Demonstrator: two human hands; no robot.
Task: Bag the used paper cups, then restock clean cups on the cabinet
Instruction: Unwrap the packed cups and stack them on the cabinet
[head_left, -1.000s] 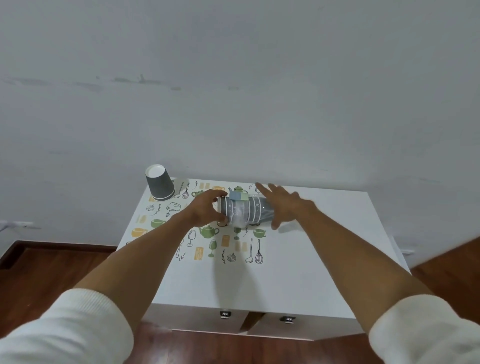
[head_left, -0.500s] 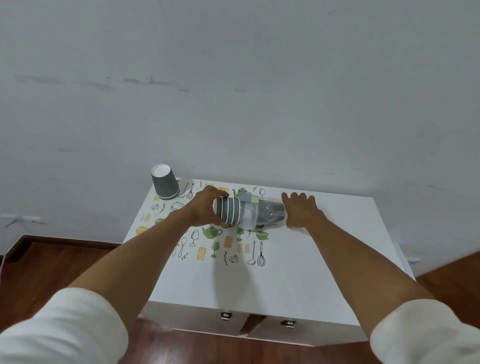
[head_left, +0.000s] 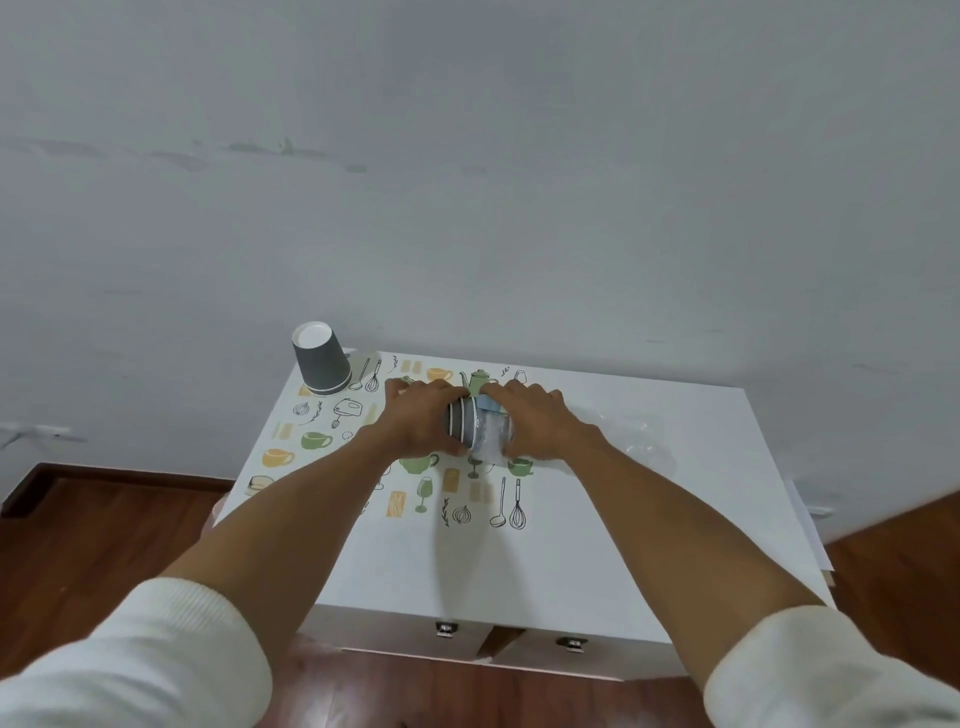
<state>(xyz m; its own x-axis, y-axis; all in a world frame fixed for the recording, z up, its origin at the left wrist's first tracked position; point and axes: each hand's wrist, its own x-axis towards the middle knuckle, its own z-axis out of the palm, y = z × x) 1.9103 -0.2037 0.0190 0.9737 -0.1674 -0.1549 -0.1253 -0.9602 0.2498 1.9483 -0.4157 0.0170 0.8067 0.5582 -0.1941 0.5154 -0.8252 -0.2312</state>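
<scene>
Grey nested cups, half in clear plastic sleeve, fingers of both hands clamped around them.

You find no readable words, brands or numbers here. The cabinet top at frame centre carries only printed kitchen drawings, and the small metal tags on the drawer fronts at bottom centre are too small to read.

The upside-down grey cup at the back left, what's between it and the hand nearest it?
In the head view, only printed mat lies between the upside-down grey cup and the left hand: drawn ladle, whisk and mixer, no objects.
</scene>
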